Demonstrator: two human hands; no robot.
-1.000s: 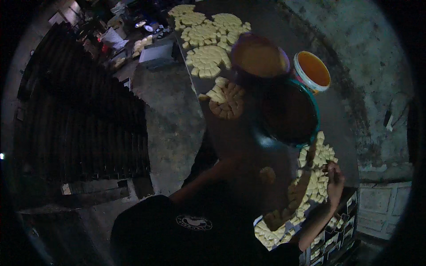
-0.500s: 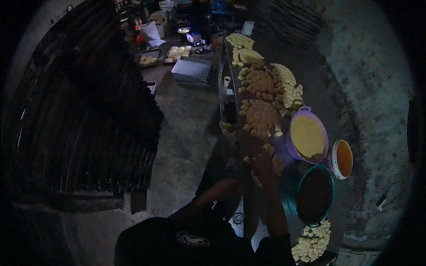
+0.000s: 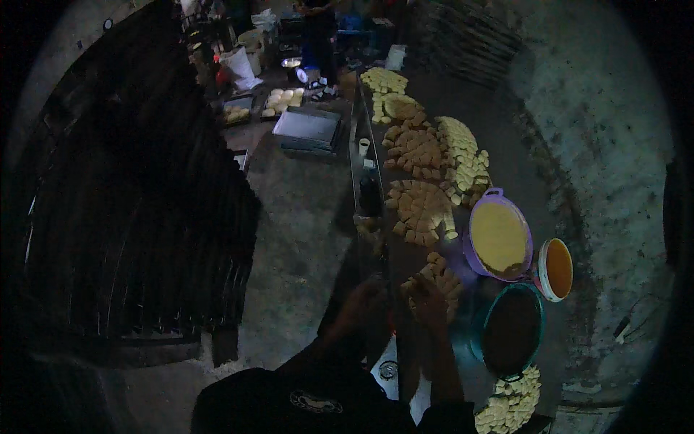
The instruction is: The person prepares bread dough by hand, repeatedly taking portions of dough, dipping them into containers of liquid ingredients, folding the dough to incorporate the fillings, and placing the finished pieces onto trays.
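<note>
Head view: right hand down at a small patch of brown-coated dough pieces, bowls just off to the right.
The right hand (image 3: 431,307) is over the near-left side of that brown patch (image 3: 447,281) on the long table (image 3: 510,173); too dark to tell if the fingers are gripping a piece. Left hand (image 3: 366,296) is a blur by the table's left edge, so can't tell if it's wide, narrow or holding anything. Right of the patch: purple basin (image 3: 471,249) with yellowish stuff, teal basin (image 3: 478,335) nearer, white bucket (image 3: 543,275) farther right. Pale dough pieces (image 3: 510,405) sit at the near right, and a bigger brown cluster (image 3: 419,206) lies farther away.
</note>
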